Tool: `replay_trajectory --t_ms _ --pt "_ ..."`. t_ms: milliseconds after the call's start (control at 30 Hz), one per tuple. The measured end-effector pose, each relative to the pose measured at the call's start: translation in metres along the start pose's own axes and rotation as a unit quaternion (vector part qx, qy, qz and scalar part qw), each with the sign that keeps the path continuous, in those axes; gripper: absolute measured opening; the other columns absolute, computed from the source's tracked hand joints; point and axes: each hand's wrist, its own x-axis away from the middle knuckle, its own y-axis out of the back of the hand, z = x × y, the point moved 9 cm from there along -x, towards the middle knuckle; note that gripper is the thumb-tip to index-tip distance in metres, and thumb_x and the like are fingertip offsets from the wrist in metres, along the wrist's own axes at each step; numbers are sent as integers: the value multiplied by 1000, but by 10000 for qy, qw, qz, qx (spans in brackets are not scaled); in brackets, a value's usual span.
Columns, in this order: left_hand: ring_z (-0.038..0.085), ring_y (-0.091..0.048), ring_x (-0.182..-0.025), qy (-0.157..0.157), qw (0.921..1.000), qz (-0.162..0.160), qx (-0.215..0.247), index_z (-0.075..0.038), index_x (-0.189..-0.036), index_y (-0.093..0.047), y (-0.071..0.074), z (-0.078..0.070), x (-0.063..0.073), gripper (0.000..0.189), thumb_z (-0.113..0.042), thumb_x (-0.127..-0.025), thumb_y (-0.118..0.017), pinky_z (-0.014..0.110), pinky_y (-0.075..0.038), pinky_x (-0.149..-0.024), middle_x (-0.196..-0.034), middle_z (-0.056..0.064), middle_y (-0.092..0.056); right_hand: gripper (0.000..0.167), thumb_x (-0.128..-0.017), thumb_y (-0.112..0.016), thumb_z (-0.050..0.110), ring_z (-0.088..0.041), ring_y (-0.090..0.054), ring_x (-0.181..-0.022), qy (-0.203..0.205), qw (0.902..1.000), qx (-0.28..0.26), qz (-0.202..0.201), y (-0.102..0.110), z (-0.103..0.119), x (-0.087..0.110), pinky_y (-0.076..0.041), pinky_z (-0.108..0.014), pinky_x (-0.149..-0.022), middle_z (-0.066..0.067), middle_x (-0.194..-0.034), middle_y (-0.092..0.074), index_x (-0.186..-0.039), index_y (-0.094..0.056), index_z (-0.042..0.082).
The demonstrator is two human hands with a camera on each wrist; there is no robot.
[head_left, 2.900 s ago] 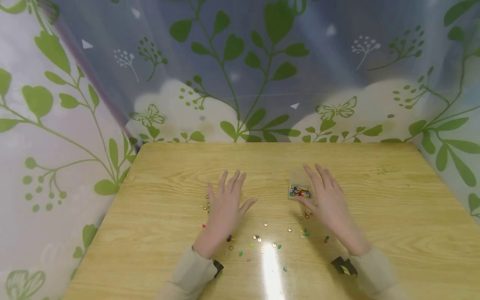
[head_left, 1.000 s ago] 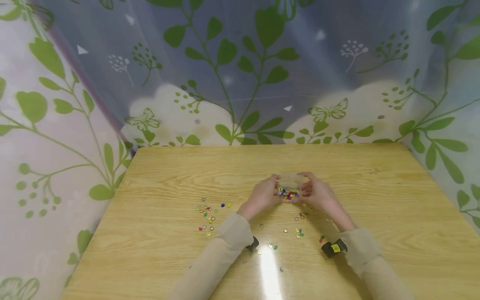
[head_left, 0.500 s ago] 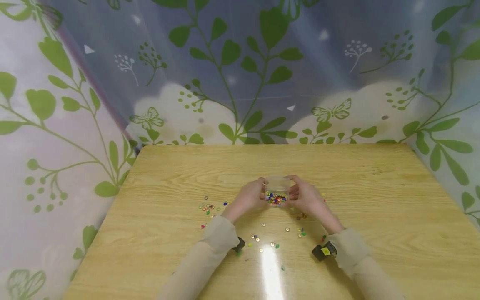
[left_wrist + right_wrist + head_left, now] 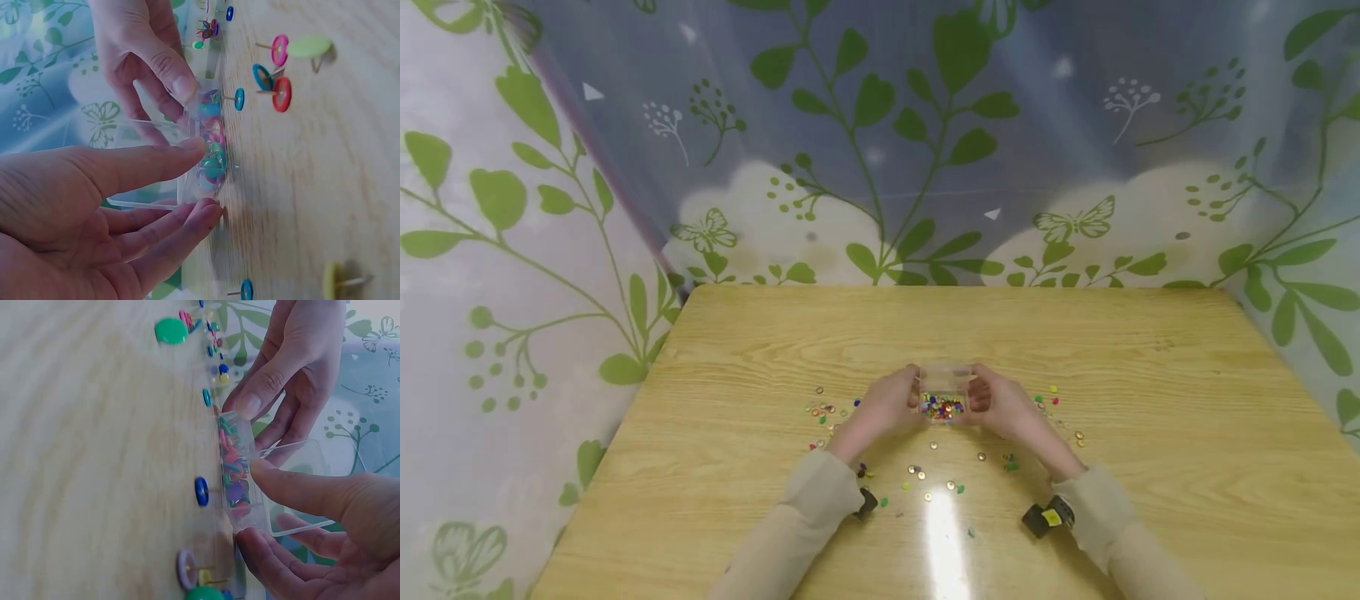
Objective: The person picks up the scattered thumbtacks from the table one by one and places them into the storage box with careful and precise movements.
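A small clear plastic box (image 4: pixel 945 377) with its lid raised stands at the middle of the table, filled with coloured thumbtacks (image 4: pixel 943 407). My left hand (image 4: pixel 882 407) grips its left end, thumb on the near side and fingers around the side. From the other end my right hand (image 4: pixel 1009 410) holds it likewise. The left wrist view shows the left thumb (image 4: pixel 156 164) pressed to the box wall near its top edge. In the right wrist view the right thumb (image 4: pixel 306 490) touches the box beside the lid (image 4: pixel 300 484).
Loose thumbtacks (image 4: pixel 917 472) lie scattered on the wooden table (image 4: pixel 760 342) in front of the box. More tacks (image 4: pixel 823 410) lie left of my left hand, and some (image 4: pixel 1051 398) lie right of the right hand. A leaf-patterned curtain (image 4: pixel 887 167) hangs behind the table.
Both hands, spread apart over the table at first, have come together and taken hold of the box. They have moved it left and slightly nearer, uncovering tacks on the right.
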Motion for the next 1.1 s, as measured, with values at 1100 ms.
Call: replay_trajectory --t_ms 1100 --pt "26 -64 -110 -183 9991 36 372 -3 -148 -45 -4 10 17 74 -11 -84 -81 39 -55 -95 -130 12 -64 68 -76 -89 13 -29 -65 -99 243 9969 -744 81 -14 -5 10 -57 -44 -90 -20 -115 -63 -133 -54 1"
